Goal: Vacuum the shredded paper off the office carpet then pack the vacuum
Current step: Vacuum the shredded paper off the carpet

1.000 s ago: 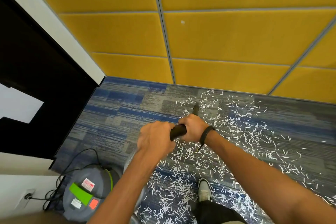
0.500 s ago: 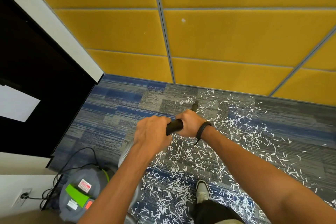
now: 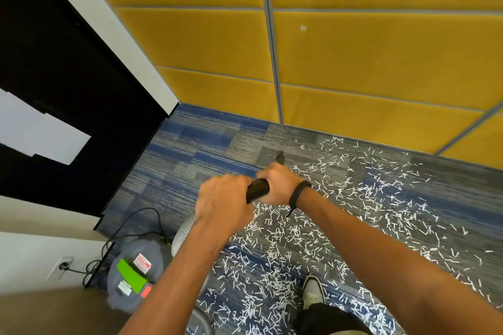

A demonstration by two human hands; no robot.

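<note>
White shredded paper (image 3: 313, 250) lies scattered over the blue-grey carpet (image 3: 196, 160), thick in the middle and right. Both hands hold a black vacuum wand (image 3: 258, 190). My left hand (image 3: 223, 201) grips its near end, where a pale ribbed hose (image 3: 181, 236) comes out below. My right hand (image 3: 279, 185), with a black wristband, grips the wand further forward. The nozzle tip (image 3: 280, 157) pokes out past my right hand, close to the carpet near the edge of the paper. The grey canister vacuum (image 3: 136, 272) with a green handle sits at lower left.
Yellow padded wall panels (image 3: 353, 62) close off the far side. A black door (image 3: 68, 90) with white papers stands on the left. A black power cord (image 3: 119, 236) runs from the canister to a wall socket (image 3: 63, 266). My shoe (image 3: 313, 294) stands among the paper.
Both hands and the wand have shifted slightly left and forward, with the nozzle nearer the bare carpet. The grips are unchanged.
</note>
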